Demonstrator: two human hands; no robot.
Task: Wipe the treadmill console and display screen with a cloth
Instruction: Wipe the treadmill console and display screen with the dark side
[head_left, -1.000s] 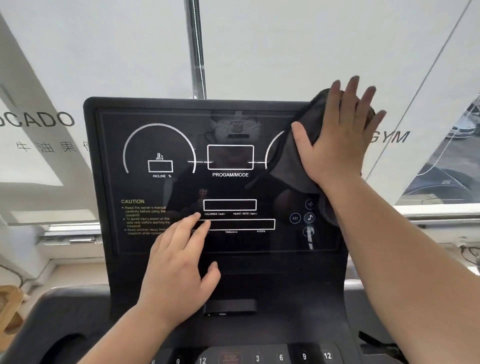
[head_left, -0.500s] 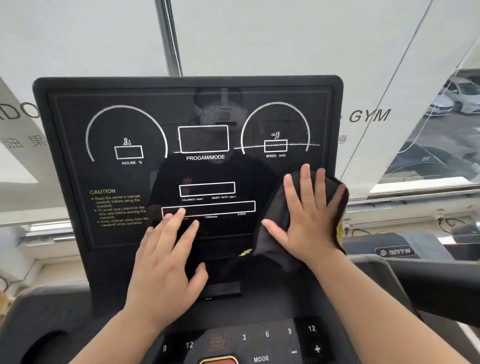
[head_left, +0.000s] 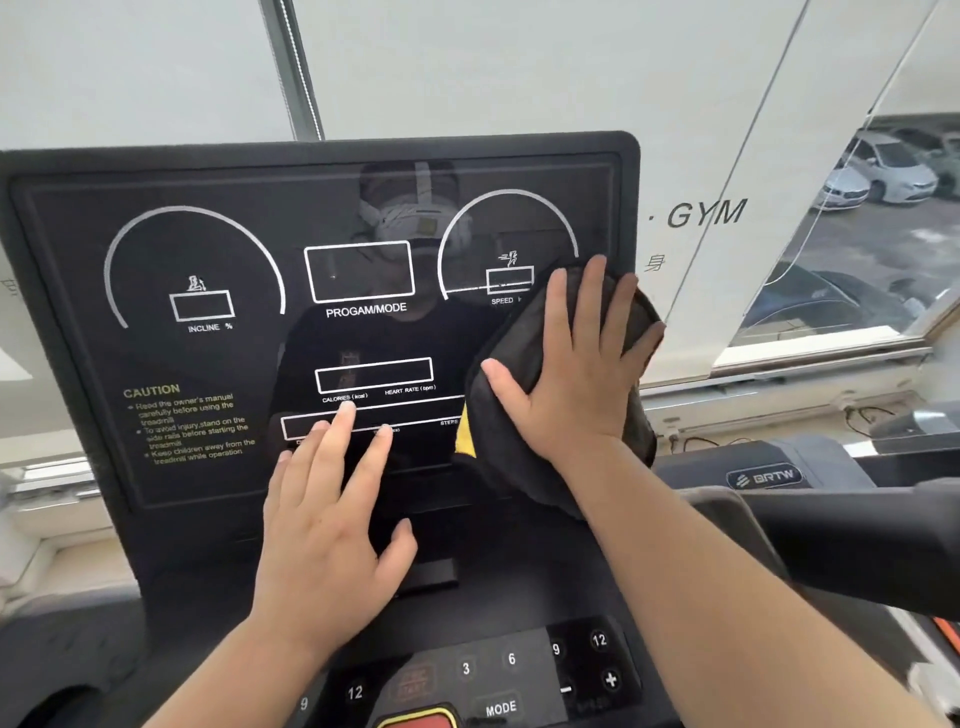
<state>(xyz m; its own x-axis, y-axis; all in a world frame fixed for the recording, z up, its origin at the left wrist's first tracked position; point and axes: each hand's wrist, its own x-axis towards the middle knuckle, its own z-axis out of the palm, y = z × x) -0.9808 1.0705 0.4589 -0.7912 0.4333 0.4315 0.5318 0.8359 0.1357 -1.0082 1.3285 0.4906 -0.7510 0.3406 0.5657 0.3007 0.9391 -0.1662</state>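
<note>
The black treadmill display screen (head_left: 218, 249) stands upright before me, with white dials and yellow caution text. My right hand (head_left: 576, 369) presses flat, fingers spread, on a dark cloth (head_left: 509, 457) with a yellow corner, against the screen's right side below the speed dial. My left hand (head_left: 332, 514) rests flat with straight fingers on the lower middle of the screen. Below lies the console keypad (head_left: 519, 670) with number keys, a MODE key and a red button.
A white window blind with "GYM" lettering (head_left: 706, 213) hangs behind the screen. A neighbouring treadmill's handrail (head_left: 852, 540) reaches in at the right. Parked cars (head_left: 883, 171) show through the window at upper right.
My right hand swept the cloth from the screen's top right corner down to its lower right, then back up a little. My left hand stayed on the lower middle of the screen.
</note>
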